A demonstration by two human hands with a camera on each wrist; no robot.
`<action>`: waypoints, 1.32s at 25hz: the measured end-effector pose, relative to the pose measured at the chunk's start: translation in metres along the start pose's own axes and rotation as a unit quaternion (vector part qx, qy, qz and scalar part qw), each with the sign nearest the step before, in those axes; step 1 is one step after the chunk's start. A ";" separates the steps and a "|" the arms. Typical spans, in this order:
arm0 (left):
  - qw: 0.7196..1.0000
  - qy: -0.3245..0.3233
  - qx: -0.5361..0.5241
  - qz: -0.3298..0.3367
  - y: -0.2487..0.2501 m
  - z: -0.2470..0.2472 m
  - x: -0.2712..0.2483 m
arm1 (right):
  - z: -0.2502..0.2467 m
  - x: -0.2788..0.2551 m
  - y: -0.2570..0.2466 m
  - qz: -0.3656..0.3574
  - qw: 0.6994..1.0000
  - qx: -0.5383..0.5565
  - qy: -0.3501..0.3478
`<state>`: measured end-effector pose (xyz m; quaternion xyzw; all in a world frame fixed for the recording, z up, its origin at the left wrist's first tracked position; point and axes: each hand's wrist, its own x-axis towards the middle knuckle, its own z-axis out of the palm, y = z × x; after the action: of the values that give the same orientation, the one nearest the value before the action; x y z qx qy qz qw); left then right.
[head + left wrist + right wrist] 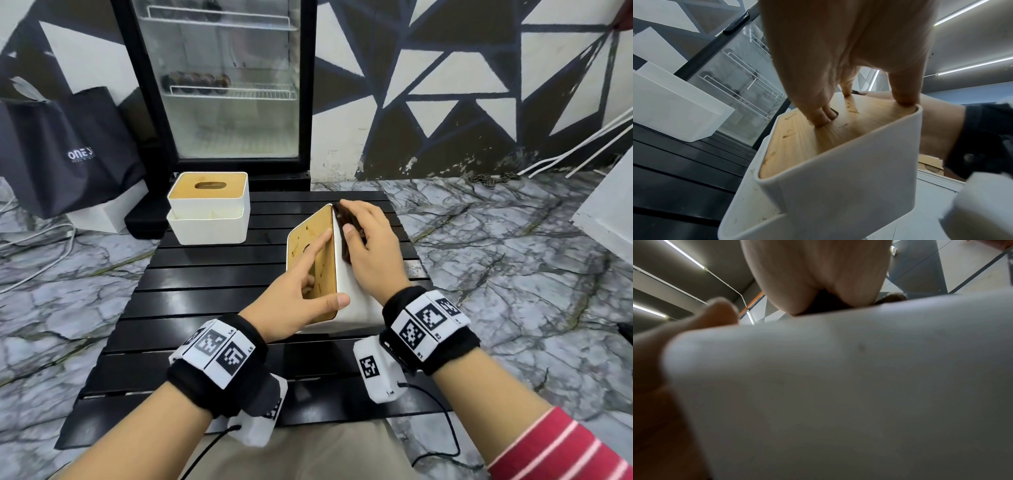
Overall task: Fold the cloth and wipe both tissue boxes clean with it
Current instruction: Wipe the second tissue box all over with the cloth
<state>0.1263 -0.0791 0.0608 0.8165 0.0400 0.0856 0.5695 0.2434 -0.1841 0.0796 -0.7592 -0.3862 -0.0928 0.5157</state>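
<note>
One white tissue box [356, 305] with a wooden lid [323, 240] is tipped on its side on the black slatted table [205, 308], lid facing left. My left hand [318, 274] grips it: fingers [824, 115] hook into the lid's slot and the thumb sits on the lid's near edge. My right hand [363, 226] holds a folded dark brown cloth [342, 219] against the box's upward white side [838, 386]; most of the cloth [824, 303] is hidden under the palm. The second tissue box [209, 205] stands upright at the table's back left, untouched.
A glass-door fridge [222, 85] stands behind the table, a black bag [65, 150] to its left. White cables [37, 253] lie on the marble floor at the left. A white block [606, 205] is at the right edge.
</note>
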 end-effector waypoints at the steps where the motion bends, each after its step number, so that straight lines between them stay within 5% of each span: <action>1: 1.000 -0.001 0.000 0.001 0.000 0.000 0.000 | 0.001 -0.005 -0.002 -0.009 1.000 0.003 0.004; 11: 1.000 -0.015 -0.016 0.008 -0.004 -0.002 0.000 | 0.001 -0.061 -0.008 -0.022 0.999 0.039 -0.007; 25: 0.998 0.006 -0.055 -0.005 -0.005 -0.006 0.002 | 0.003 -0.075 0.000 -0.043 0.998 0.050 -0.012; 33: 0.998 0.004 -0.056 -0.017 -0.005 -0.003 0.002 | 0.005 -0.033 -0.004 -0.030 0.999 0.036 -0.007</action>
<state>0.1283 -0.0742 0.0570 0.7823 0.0507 0.0812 0.6156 0.2170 -0.1953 0.0620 -0.7285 -0.4157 -0.0890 0.5371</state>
